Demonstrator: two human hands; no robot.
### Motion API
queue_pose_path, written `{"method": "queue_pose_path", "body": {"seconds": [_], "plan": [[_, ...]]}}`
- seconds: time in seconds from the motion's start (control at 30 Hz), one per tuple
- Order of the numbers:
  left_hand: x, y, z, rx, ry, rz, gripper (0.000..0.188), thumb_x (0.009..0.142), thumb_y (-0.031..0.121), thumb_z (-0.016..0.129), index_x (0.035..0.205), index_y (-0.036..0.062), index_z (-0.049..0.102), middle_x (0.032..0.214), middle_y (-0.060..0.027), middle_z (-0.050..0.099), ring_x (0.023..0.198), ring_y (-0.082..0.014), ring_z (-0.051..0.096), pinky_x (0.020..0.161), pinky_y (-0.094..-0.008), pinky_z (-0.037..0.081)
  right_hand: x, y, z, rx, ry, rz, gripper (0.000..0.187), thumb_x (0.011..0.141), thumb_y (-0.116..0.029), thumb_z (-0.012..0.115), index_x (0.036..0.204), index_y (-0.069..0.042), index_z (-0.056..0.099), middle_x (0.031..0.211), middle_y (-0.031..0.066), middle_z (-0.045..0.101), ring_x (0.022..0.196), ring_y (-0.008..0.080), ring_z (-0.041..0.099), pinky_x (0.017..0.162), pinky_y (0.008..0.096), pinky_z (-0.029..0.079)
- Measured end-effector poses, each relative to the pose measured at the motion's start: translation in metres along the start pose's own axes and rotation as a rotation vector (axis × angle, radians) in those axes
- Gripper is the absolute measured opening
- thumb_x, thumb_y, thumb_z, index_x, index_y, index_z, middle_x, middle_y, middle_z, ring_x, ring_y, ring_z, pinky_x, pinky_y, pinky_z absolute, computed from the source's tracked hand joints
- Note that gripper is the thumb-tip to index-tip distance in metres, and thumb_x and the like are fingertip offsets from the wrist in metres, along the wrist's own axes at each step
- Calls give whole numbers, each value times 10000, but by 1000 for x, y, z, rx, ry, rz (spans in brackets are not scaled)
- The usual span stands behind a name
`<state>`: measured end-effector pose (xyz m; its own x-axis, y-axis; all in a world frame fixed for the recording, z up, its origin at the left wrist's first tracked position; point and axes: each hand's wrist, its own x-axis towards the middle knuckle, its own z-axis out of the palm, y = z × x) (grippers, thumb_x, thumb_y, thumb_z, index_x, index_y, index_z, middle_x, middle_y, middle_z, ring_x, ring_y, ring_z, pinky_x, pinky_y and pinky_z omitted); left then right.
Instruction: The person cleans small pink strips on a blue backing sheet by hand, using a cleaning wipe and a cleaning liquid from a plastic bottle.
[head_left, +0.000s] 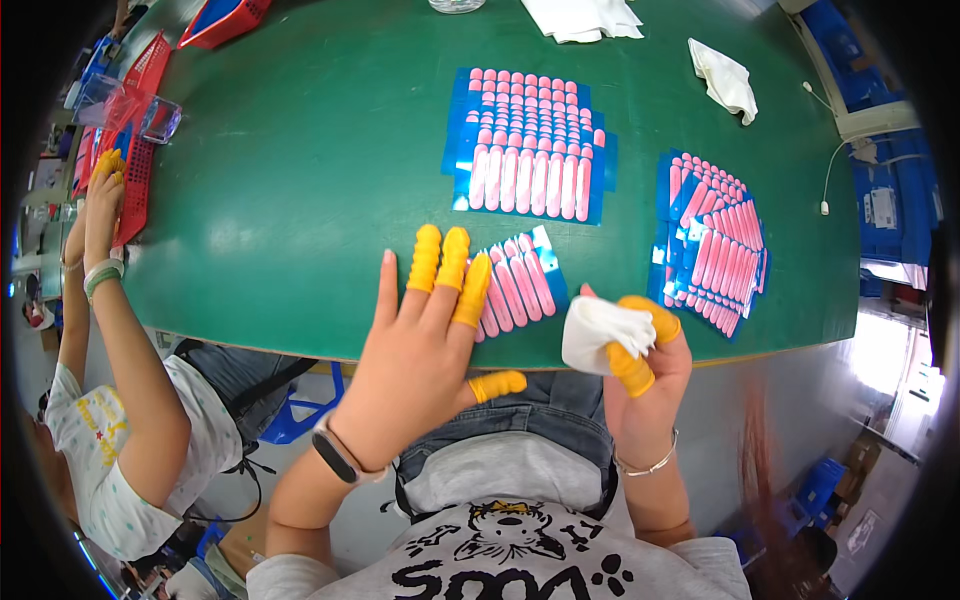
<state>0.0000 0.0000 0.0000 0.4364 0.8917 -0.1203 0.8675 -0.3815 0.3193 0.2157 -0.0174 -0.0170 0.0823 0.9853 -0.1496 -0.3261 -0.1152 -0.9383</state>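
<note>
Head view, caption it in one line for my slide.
Left hand at a pink-striped sheet, right hand holding a white cloth, over a green table.

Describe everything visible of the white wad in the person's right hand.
The white wad looks soft and thin-layered, though whether it is cloth or paper cannot be told. It is folded into a compact bundle: the left end is smooth and rounded, the right end a ruffle of loose edges. The right hand pinches it between yellow-covered fingers, at the near edge of the green table. Whether it touches the tabletop is unclear.
</note>
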Motion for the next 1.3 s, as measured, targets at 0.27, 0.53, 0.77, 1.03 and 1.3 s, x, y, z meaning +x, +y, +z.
{"method": "queue_pose_path", "body": {"seconds": [0.27, 0.53, 0.77, 1.03, 1.3], "plan": [[-33, 15, 30, 67, 84, 27, 709, 807, 181, 708, 1431, -22, 439, 1519, -249, 363, 1443, -448, 288, 1141, -677, 167, -62, -2, -17, 146, -33, 145, 359, 829, -93, 761, 1136, 13, 609, 1112, 151, 677, 1176, 348, 604, 1067, 517, 447], [-35, 4, 9, -53, 282, 106, 644, 688, 19, 669, 1323, -21, 566, 1287, -199, 600, 1234, -370, 563, 1114, -562, 362, -65, 9, -7, 316, -99, 406, 408, 824, -38, 731, 1201, -19, 575, 1145, 89, 654, 1079, 260, 656, 1042, 542, 457], [-26, 11, -3, -118, 412, 134, 674, 624, -42, 657, 1293, -41, 572, 1175, -192, 641, 1045, -347, 647, 1034, -502, 473, -36, 9, 1, 672, -258, 178, 507, 916, -473, 575, 1360, -247, 485, 1269, -16, 608, 1283, 260, 517, 1139, 604, 230], [82, 69, -7, -23, 463, 412, 560, 767, 67, 617, 1323, 12, 570, 1206, -151, 626, 1117, -294, 618, 1077, -498, 410, 5, -28, -69, 748, 19, -366, 469, 950, -231, 607, 1382, -104, 474, 1347, 91, 557, 1259, 283, 537, 1087, 511, 402], [165, 113, 36, 46, 405, 532, 585, 892, 406, 633, 1339, 35, 564, 1297, -153, 587, 1292, -315, 505, 1124, -573, 299, 54, -47, -128, 100, 306, -708, 351, 931, -31, 645, 1267, 15, 558, 1245, 92, 597, 1167, 194, 574, 1048, 377, 443]]}}
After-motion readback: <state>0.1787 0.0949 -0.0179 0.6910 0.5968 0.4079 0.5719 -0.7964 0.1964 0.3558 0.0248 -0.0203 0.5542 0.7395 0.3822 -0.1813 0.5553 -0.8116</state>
